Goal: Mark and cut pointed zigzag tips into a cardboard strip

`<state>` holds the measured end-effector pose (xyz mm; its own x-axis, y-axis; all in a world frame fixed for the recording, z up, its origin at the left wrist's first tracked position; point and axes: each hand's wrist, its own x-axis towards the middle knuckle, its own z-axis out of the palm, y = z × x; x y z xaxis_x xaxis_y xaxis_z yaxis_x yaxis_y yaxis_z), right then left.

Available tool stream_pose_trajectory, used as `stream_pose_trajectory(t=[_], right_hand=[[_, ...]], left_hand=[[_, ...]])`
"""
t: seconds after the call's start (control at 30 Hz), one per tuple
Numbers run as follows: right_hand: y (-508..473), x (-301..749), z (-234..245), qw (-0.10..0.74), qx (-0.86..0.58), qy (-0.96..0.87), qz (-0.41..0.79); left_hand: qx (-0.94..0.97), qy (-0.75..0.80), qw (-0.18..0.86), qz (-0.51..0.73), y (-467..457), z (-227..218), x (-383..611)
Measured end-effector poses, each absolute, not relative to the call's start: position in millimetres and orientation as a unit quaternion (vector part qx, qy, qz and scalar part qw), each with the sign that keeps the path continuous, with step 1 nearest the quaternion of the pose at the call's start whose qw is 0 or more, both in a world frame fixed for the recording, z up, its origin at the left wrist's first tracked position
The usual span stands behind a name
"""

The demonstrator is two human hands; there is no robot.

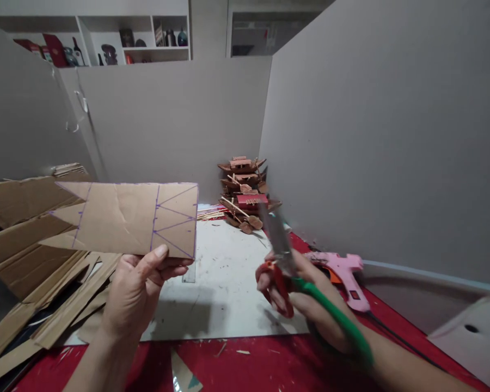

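My left hand (136, 288) pinches the lower edge of a cardboard piece (122, 218) and holds it up above the table. The piece has purple pen lines drawn across it and zigzag points cut into its left end. To the right, my right hand (298, 296) grips scissors (283, 261) with one red and one green handle. The blades point up and away, blurred, and stand apart from the cardboard's right edge.
A white work board (224, 283) lies on a red table (269, 365). Cardboard sheets (28, 245) are stacked at left. A pink glue gun (345, 275) rests at right. Small cardboard boat models (245, 193) are piled at the back corner. Grey partition walls (371, 125) enclose the space.
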<state>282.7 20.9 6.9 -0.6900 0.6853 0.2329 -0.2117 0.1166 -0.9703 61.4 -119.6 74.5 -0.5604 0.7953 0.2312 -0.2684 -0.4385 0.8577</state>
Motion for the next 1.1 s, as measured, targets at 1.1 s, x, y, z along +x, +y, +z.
stream_pose_trajectory(t=[1.1], right_hand=[[2,274,25,0.1,-0.078,-0.906,0.405]], left_hand=[[0.377,0.527,0.331,0.686,-115,58,63]])
